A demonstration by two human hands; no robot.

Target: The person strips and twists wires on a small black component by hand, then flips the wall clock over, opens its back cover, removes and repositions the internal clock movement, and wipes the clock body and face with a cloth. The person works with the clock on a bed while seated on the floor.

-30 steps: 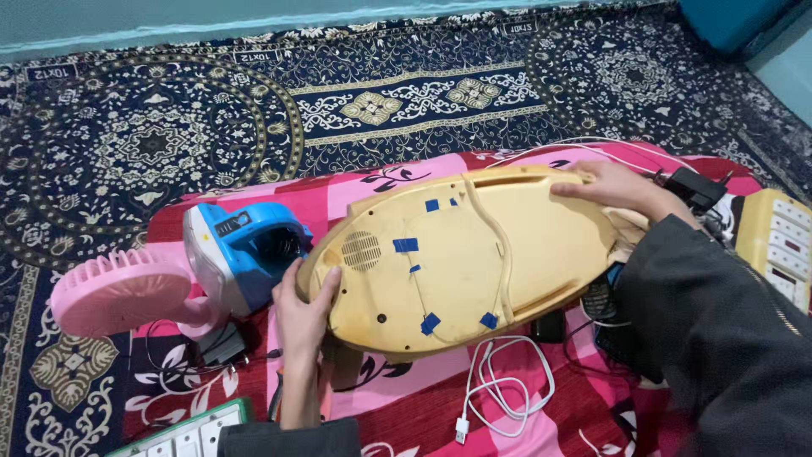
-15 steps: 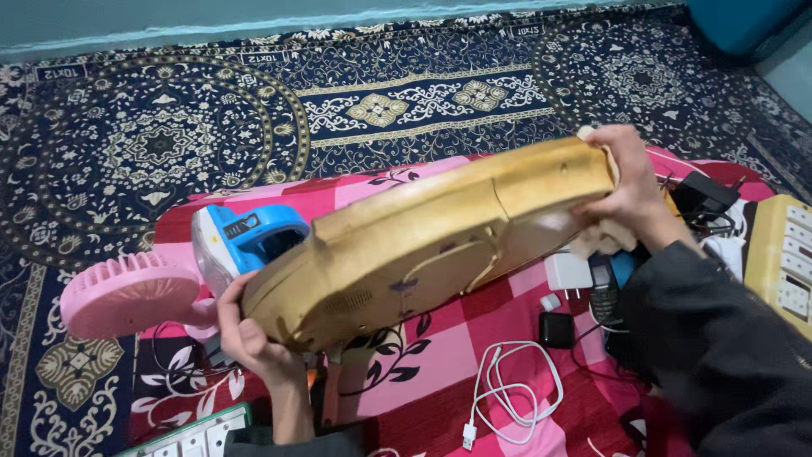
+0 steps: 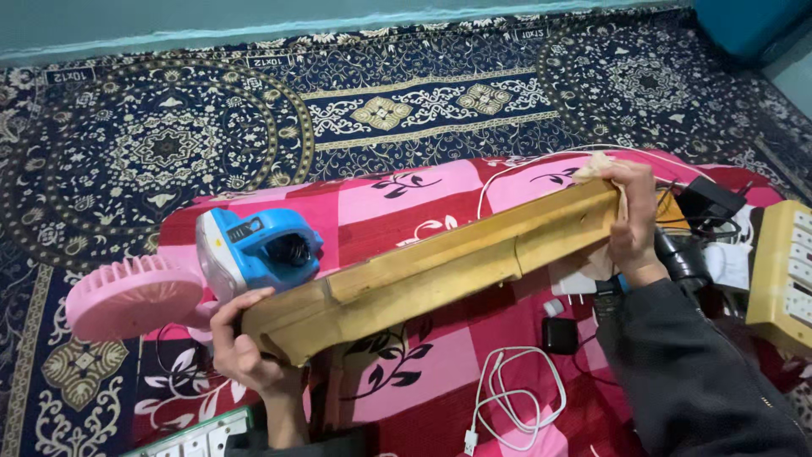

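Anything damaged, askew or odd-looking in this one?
The yellowed plastic shell looks aged and discoloured; it is held on edge between the left hand and right hand. Loose white cable, black adapters and a power strip clutter the pink cloth.

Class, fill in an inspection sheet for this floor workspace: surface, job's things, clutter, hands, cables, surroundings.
Surface: pink patterned cloth over blue carpet.
Job's things: yellowed plastic casing, held edge-on above the cloth.
Clutter: blue device, pink fan, black adapter, beige power strip.
Hands: left hand grips the casing's near end; right hand grips the far end.
Cables: white cable coiled on the cloth.
Surroundings: pale wall base.
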